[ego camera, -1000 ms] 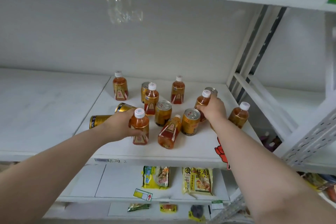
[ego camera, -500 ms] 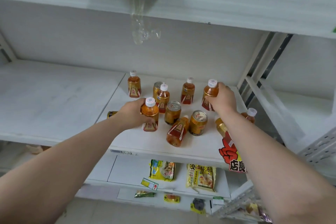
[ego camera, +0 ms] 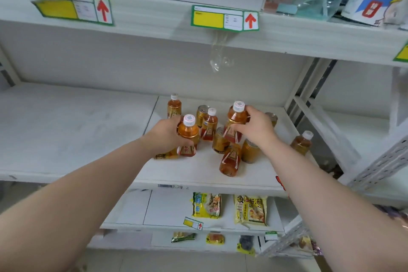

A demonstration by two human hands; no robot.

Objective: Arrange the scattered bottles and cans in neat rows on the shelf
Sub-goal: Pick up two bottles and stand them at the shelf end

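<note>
The left hand grasps 1 upright amber bottle; the right hand grasps another bottle at its 3 o'clock, amid cans on the white shelf.

Six tea bottles showed on the white shelf: one in the left hand, one in the right hand, one at the back left, one in the middle, one lying on its side, one far right. At least five gold cans were visible, some half hidden. Two yellow snack packets lay on the shelf below.
</note>
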